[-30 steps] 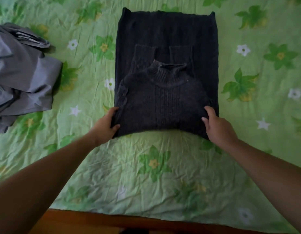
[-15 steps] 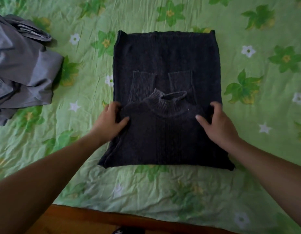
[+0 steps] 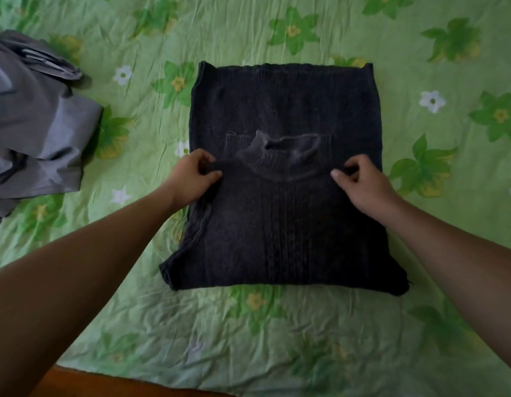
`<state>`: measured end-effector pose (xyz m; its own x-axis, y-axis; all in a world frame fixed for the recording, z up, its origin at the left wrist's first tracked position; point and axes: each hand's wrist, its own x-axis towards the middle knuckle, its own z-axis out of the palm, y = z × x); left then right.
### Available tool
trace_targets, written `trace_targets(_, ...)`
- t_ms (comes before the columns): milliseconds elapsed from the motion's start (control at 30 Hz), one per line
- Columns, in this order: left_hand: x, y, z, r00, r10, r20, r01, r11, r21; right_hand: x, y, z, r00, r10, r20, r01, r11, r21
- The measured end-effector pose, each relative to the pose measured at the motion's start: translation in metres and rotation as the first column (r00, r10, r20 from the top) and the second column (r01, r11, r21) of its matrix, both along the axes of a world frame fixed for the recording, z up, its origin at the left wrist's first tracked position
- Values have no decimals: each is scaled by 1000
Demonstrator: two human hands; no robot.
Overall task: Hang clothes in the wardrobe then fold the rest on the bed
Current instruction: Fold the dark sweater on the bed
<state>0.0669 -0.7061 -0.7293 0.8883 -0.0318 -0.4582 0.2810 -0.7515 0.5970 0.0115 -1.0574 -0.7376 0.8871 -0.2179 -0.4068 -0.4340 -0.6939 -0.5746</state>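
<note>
Pinching the shoulder corners of the dark sweater (image 3: 283,224), the left hand (image 3: 191,176) and right hand (image 3: 363,184) each close thumb and curled fingers on the knit, probably to carry the fold over squarely. The sweater lies flat in the middle of the bed (image 3: 277,339), well apart from the grey clothes (image 3: 33,124) heaped at the left.

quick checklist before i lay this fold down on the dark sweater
1. Left hand pinches the dark sweater at its shoulder fold: ok.
2. Right hand pinches the opposite shoulder: ok.
3. Collar centred between the hands: ok.
4. Far hem lies flat on the bedsheet: ok.
5. Grey clothes lie apart from the sweater: ok.
6. Sleeves even underneath: cannot tell, mostly hidden.
</note>
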Motion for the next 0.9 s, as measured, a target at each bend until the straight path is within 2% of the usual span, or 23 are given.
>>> trace_targets(67,6,-9,-2,990,76,-118,-82,996,-48,7,0,-9,986,-56,-155,67,995,68)
trace_targets(133,15,-16,-2,975,125,-181,-146,984,-107,17,-3,-12,959,-122,-254,180,960,217)
trace_targets(233,23,-23,0,974,68,-218,-103,983,-155,28,-3,-8,929,-68,-363,211,904,371)
trace_targets(300,22,-27,2,994,8,-113,-19,995,-96,32,2,-5,946,-55,-320,180,908,378)
trace_targets(400,17,-31,3,990,-114,86,107,991,84,33,10,-1,974,-28,-226,102,942,319)
trace_targets(467,17,-35,2,987,-138,87,128,985,114,34,13,-1,975,9,-223,63,947,315)
trace_targets(600,24,-38,-3,994,4,-113,-14,996,-93,33,12,-7,972,0,-234,74,949,305)
trace_targets(767,34,-28,9,991,-54,123,70,989,-127,39,3,3,998,-51,-29,58,936,348)
trace_targets(900,64,-30,30,988,-5,154,55,947,-318,66,-2,23,990,-100,102,54,924,379)
